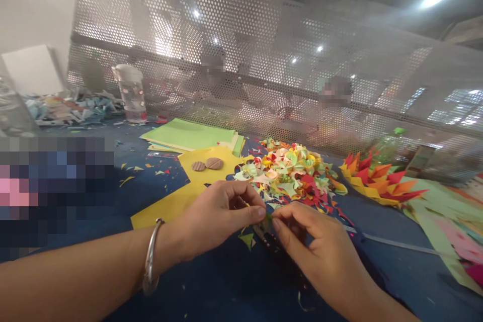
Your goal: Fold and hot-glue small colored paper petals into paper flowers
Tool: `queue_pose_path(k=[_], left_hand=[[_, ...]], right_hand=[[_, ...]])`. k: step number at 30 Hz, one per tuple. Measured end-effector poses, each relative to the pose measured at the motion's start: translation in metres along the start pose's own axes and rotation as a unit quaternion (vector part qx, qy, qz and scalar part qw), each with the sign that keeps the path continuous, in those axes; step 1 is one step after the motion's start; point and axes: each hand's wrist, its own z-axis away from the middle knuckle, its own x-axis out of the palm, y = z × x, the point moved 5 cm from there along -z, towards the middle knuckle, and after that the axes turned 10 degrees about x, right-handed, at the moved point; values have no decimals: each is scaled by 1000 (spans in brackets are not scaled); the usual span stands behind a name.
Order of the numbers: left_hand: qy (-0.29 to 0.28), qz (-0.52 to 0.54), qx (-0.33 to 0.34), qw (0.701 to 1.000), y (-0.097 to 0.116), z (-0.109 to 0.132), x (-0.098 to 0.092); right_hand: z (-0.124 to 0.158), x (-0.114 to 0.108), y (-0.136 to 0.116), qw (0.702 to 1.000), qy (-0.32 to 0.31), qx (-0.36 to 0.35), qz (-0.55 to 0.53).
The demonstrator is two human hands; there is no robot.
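Observation:
My left hand [217, 214], with a silver bangle on the wrist, pinches thumb and forefinger together near the middle of the view. Facing it, the fingertips of my right hand [320, 246] are closed too. A small piece of green paper [269, 217] shows between the two sets of fingertips; most of it is hidden by them. Just below lies a green paper scrap [247, 240] on the dark blue table [211, 287]. Behind my hands rises a pile of small cut and folded paper pieces [290, 171] in yellow, red, green and cream.
Yellow sheets [162, 206] carry two brown corrugated discs [214, 163]. Behind are green sheets [188, 133] and a clear bottle [130, 93]. A red-orange folded paper piece [381, 178] and pale green sheets [433, 221] lie right. A perforated metal screen [241, 45] stands behind, people beyond it.

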Motion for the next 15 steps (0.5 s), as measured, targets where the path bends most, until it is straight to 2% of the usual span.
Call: queue_pose_path(k=[7, 15], left_hand=[[3, -9, 11, 1000, -4, 1, 2], [40, -17, 33, 998, -9, 1, 1]], right_hand=[[2, 1, -2, 999, 25, -29, 18], [4, 3, -4, 997, 40, -49, 37]])
